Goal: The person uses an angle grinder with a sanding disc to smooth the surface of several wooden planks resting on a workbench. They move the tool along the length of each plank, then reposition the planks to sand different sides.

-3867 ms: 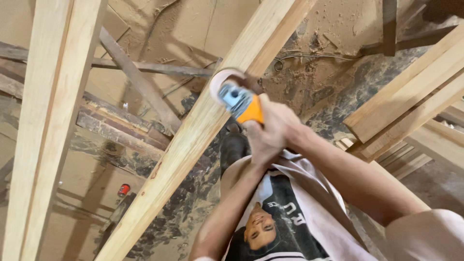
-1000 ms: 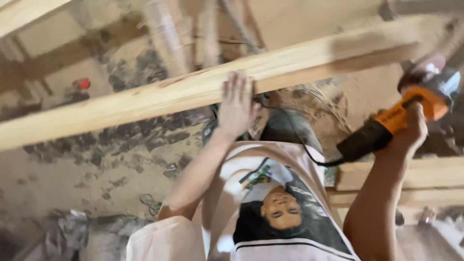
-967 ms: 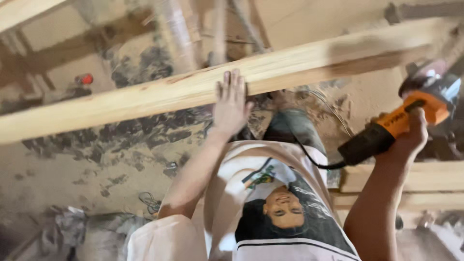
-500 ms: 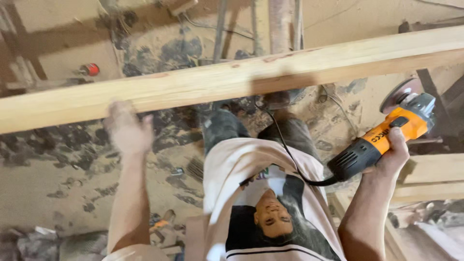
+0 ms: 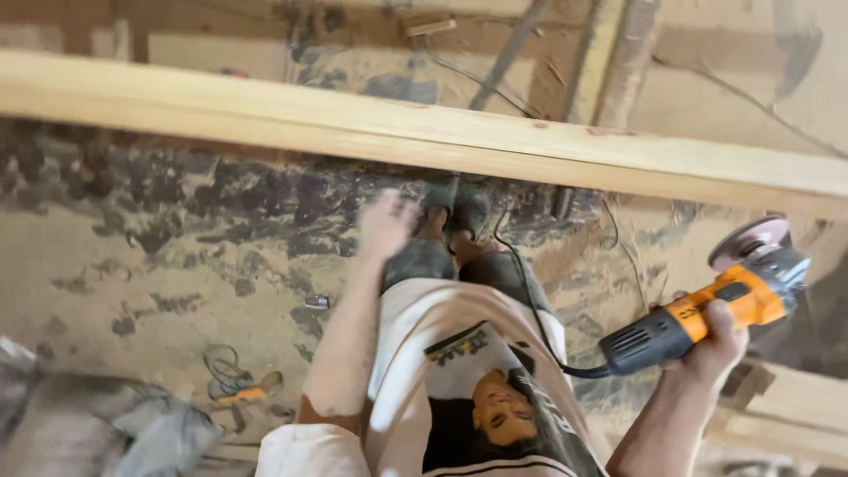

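Right hand: my right hand grips the orange angle grinder at lower right, fingers clamped round its body, disc held off the wood.
Left hand: my left hand, blurred at centre, hangs free below the plank; fingers seem loosely apart, holding nothing.
Plank: the pale wooden plank spans the upper frame.
Cord: the black cord trails across my shirt.

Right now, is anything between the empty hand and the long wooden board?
Nothing visible is in the way. The left hand is blurred and hangs open just below the wooden board, with only the dusty floor behind the gap. The right hand holds the orange grinder, off to the side.
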